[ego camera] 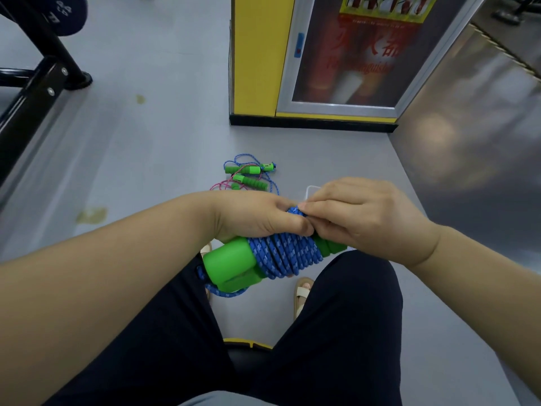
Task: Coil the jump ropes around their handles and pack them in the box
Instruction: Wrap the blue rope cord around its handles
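**Blue rope wound on its green handles, both hands on the bundle**

The person sits with the bundle held out over their knees. The left hand (257, 218) grips it from above, fingers curled round the pair of green handles (231, 263). These lie side by side with their blunt ends toward the person's left. The blue rope (287, 253) is wound in tight, close turns round the middle of the handles. The right hand (360, 218) meets the left at the top of the coil, thumb and fingertips pinching a bit of the blue rope there. The far ends of the handles just peek out below that hand. A short loose loop (222, 291) of the same rope hangs under the near ends of the handles.

Further off on the grey floor (140, 148), well apart from the hands, lie the loose jump ropes (248, 175). They are a tangle of blue and pink cord with several green handles among it. A pale rounded corner (311, 189) shows just behind the right hand; I cannot tell what it belongs to.

Below the bundle are dark trousers (336, 317) and a pale sandal (303, 294) on the floor. A yellow pillar (254, 54) with a glazed panel (351, 83) stands beyond. A black metal frame (35, 92) is at the left.
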